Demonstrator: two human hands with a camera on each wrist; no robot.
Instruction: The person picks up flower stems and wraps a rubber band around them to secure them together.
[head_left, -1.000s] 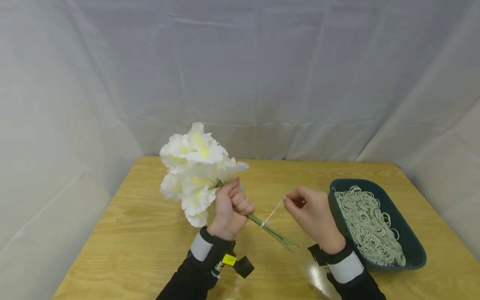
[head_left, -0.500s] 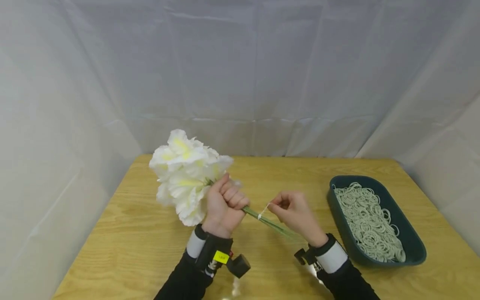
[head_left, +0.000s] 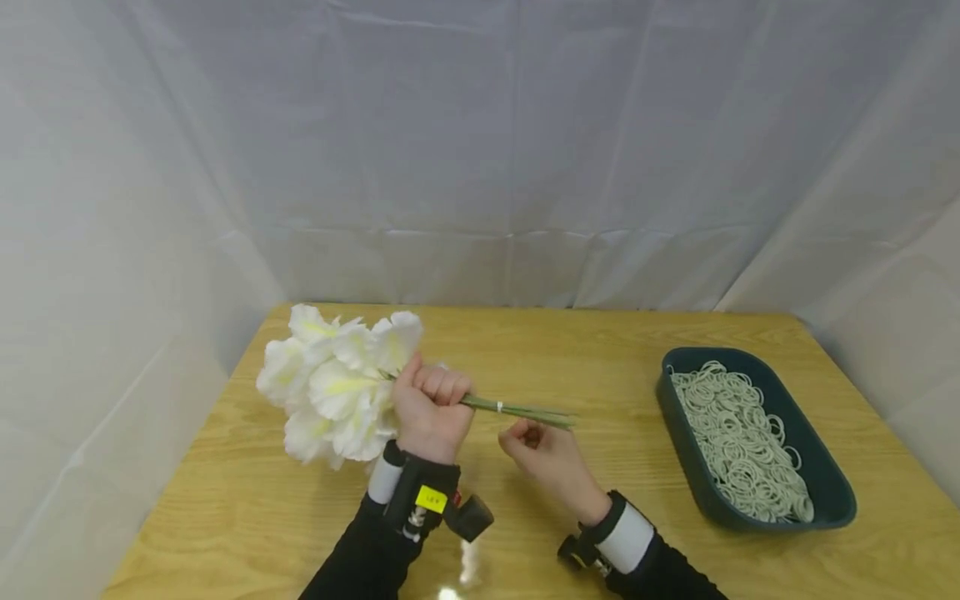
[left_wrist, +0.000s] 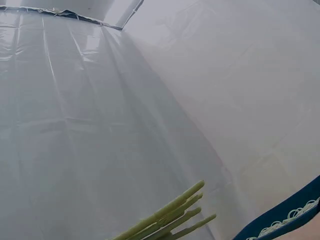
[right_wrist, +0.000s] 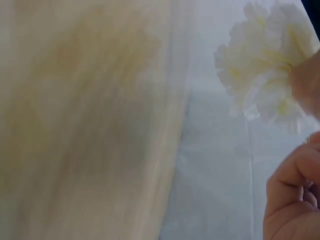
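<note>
Dark green tub (head_left: 825, 487) on wooden table (head_left: 570, 350), far right: pale looped bands (head_left: 738, 450) heaped inside. Left hand (head_left: 432, 408) grips stems of white flowers (head_left: 337, 383), held above table; white band (head_left: 499, 407) around stems. Right hand (head_left: 551, 462) just below stem ends, fingers curled; cannot tell whether pinching anything.

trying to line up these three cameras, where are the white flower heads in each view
Head: the white flower heads are left of centre, beside the left hand.
Left wrist: not in it; bare stem ends show at bottom middle.
Right wrist: upper right, partly hidden by a hand at the edge.
Shared landmark: the pale sheeting, in all three views.
</note>
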